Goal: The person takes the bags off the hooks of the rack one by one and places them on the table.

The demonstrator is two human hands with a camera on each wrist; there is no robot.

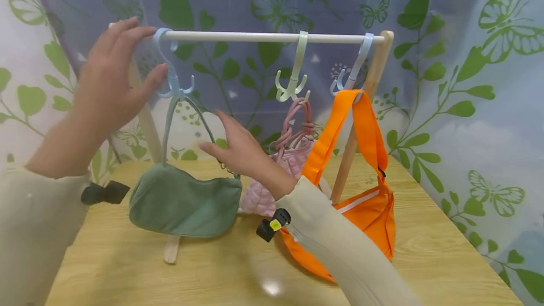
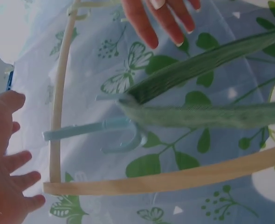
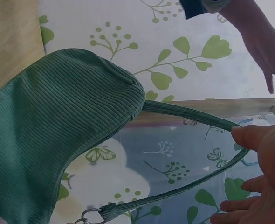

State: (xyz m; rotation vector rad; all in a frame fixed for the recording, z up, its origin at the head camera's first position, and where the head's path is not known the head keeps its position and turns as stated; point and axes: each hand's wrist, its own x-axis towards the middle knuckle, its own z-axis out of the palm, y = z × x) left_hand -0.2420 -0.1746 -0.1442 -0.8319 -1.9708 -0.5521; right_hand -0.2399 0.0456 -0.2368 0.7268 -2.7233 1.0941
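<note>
A green corduroy handbag hangs by its strap from a light-blue hook at the left of a white rod. Beside that hook, my left hand is raised with its fingers apart; in the left wrist view the hook stands clear of the fingers. My right hand, fingers extended, is right of the strap. In the right wrist view the right hand holds nothing, its thumb overlapping the strap; contact is unclear.
A pink quilted bag hangs from a pale-green hook, partly behind my right forearm. At the rack's right end, an orange bag hangs from another blue hook. Wooden legs stand on the wood-grain table before a leaf-patterned curtain.
</note>
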